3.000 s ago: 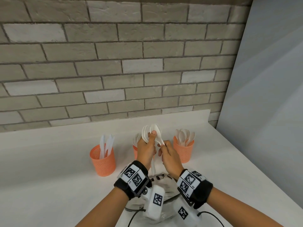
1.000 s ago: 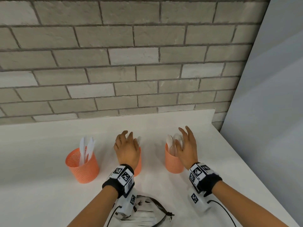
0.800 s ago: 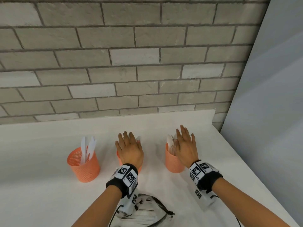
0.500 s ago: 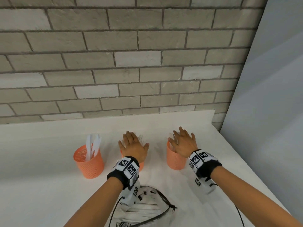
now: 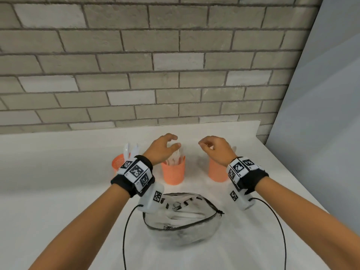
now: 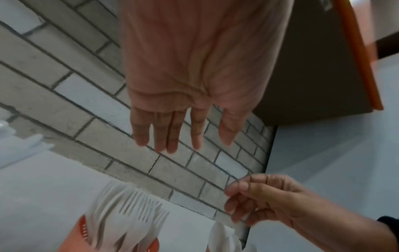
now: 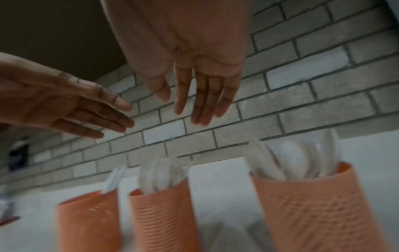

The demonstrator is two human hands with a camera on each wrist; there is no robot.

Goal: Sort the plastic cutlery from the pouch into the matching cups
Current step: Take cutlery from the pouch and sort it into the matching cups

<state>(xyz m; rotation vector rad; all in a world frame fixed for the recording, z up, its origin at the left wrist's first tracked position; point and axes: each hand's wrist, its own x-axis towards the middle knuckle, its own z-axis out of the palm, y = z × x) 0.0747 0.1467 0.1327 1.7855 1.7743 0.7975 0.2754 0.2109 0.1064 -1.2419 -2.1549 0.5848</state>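
Nearest to me on the white counter [image 5: 58,201] lies the pouch [image 5: 183,221], a grey mesh bag with a dark zip, its mouth gaping toward the cups; white cutlery [image 5: 187,214] lies inside it, though I cannot tell which kinds. Two black cables run from my wrist units down past either side of the pouch.

Beyond it my two forearms reach forward, each with a black wristband [image 5: 134,174] carrying square printed markers. My left hand [image 5: 162,148] hangs above the middle cup [image 5: 173,173], fingers loosely bent and spread, gripping nothing. My right hand [image 5: 216,148] hangs above the right cup [image 5: 217,172], fingers relaxed and slightly curled, and it too has hold of nothing. Both wrist views confirm bare palms with the fingers apart from the cutlery below.

The three orange cups stand in a row across the counter. The middle cup holds white forks [image 6: 138,208], tines up. The right cup holds white spoons [image 7: 291,158], bowls up. The left cup [image 5: 117,162], partly hidden behind my left wristband, holds a few white knives [image 5: 129,150] standing upright.

Behind the cups the counter meets a grey brick wall [image 5: 155,65], and a plain pale panel [image 5: 321,94] closes off the right side.
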